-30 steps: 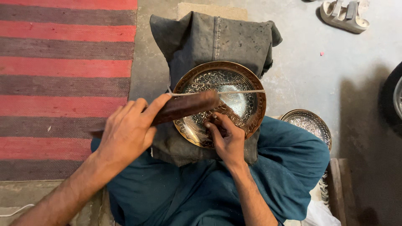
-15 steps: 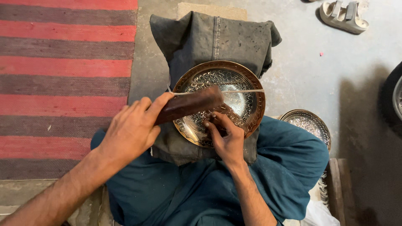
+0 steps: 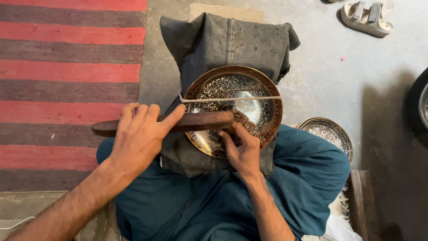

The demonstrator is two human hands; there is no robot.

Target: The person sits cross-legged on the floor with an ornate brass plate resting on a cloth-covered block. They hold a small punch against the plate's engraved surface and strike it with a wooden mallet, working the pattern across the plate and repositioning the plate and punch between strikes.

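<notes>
Left hand (image 3: 140, 134) is clamped on the wooden mallet (image 3: 178, 123), lowered flatter than 0.5 s ago, while the right hand (image 3: 240, 149) is kept closed around a small tool on the engraved brass plate (image 3: 249, 85).

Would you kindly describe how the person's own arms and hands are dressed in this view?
Both forearms are bare, with no sleeve in view. The left hand and right hand wear no gloves, and no rings, watch or bands show. Teal clothing covers the lap beneath them.

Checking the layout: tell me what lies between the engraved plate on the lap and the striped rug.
In the head view, between the engraved plate and the striped rug: the grey cloth bundle under the plate, then bare concrete floor.
</notes>
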